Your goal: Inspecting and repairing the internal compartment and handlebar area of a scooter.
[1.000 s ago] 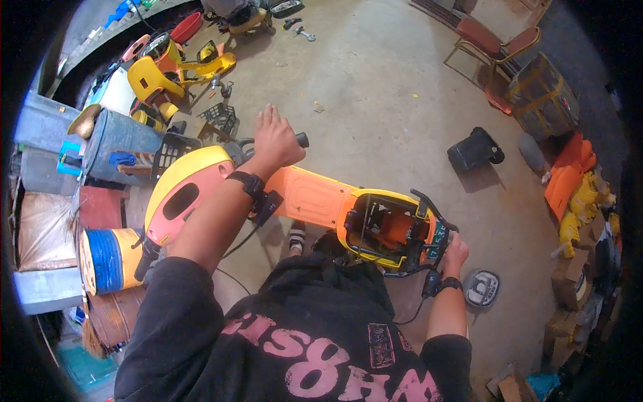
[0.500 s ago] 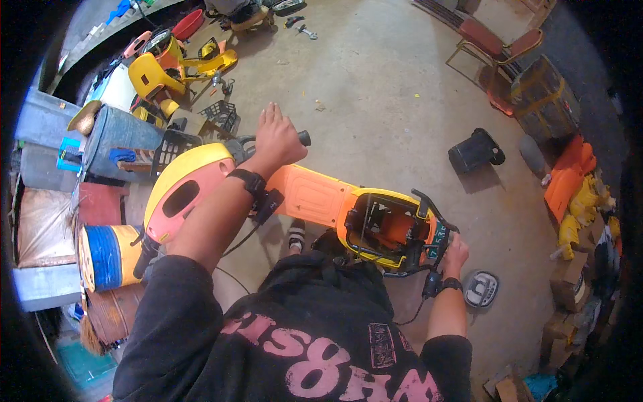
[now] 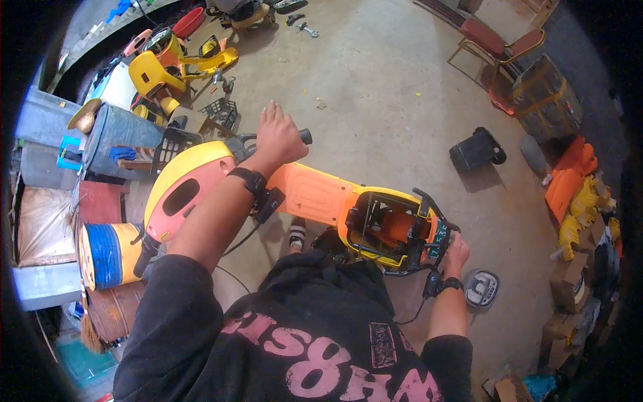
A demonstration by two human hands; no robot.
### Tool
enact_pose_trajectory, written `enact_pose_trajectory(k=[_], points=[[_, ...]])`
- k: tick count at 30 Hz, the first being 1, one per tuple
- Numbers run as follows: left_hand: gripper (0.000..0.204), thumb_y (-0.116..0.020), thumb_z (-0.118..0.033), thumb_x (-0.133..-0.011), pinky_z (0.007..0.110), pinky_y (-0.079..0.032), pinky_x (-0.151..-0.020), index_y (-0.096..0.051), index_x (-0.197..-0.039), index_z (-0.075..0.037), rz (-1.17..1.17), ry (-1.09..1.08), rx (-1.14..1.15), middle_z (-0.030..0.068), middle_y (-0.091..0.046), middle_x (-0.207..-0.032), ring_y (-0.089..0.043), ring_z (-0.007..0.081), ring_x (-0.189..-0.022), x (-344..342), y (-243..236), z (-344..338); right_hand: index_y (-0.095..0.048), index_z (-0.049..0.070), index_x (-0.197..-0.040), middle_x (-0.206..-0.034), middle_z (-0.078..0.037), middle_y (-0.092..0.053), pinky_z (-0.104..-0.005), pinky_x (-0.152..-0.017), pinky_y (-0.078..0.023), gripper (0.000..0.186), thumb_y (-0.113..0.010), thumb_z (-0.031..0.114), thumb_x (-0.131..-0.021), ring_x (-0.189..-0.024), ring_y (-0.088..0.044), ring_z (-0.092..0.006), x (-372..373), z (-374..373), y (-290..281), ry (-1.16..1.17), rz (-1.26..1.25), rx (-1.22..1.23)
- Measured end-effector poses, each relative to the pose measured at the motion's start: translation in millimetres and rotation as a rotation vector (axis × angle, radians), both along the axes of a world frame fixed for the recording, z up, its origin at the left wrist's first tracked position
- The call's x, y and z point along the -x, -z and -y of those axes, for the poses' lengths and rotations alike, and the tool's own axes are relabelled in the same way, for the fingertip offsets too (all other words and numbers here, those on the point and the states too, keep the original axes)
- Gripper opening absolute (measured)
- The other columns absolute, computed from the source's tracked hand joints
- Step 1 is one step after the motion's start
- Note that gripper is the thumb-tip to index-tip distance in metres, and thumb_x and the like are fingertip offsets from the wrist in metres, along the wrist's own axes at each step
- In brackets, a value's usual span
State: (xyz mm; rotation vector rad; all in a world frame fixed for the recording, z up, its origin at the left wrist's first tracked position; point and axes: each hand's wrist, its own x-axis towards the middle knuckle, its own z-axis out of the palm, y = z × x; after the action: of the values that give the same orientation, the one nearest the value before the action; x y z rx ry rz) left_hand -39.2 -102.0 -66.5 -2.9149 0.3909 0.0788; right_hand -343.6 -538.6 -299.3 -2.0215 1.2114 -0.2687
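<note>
A yellow and orange scooter [image 3: 312,194] stands crosswise in front of me, its pink and yellow front cover at the left and its seat bay uncovered, showing a dark frame inside. My left hand [image 3: 280,137] lies over the handlebar [image 3: 305,137], fingers stretched forward past it; the palm's contact is hidden. At the scooter's rear, my right hand [image 3: 457,252] is closed round the black rear rail [image 3: 434,213], beside the licence plate [image 3: 439,241]. Both wrists wear black straps with small cabled devices.
A black bin [image 3: 477,151] lies tipped on the floor at the right. A grey-white part [image 3: 481,289] rests near my right forearm. Left stand a blue barrel [image 3: 124,137] and a blue-yellow drum [image 3: 110,256]. Boxes and orange parts [image 3: 568,177] line the right; a red chair [image 3: 485,37] stands behind.
</note>
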Motion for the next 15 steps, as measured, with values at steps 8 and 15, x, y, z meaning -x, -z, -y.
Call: enact_pose_trajectory(k=[8, 15], points=[[0.064, -0.067, -0.030, -0.071, 0.045, -0.027, -0.119, -0.061, -0.116, 0.015, 0.023, 0.020, -0.018, 0.0330, -0.053, -0.136, -0.038, 0.0411, -0.141, 0, -3, 2, -0.062, -0.004, -0.063, -0.053, -0.008, -0.054, -0.0398, -0.054, -0.041, 0.055, -0.056, 0.042, -0.095, -0.050, -0.053, -0.0203, -1, -1, -5, 0.000, -0.006, -0.035], [0.042, -0.068, -0.027, -0.068, 0.044, -0.044, -0.101, -0.067, -0.095, 0.005, -0.068, -0.043, 0.036, 0.0234, -0.068, -0.103, -0.059, 0.0383, -0.113, 0, -10, 3, -0.064, -0.005, -0.064, -0.054, -0.010, -0.056, -0.0415, -0.056, -0.043, 0.059, -0.053, 0.044, -0.096, -0.050, -0.055, -0.0225, -3, -4, -8, -0.022, -0.005, -0.005]])
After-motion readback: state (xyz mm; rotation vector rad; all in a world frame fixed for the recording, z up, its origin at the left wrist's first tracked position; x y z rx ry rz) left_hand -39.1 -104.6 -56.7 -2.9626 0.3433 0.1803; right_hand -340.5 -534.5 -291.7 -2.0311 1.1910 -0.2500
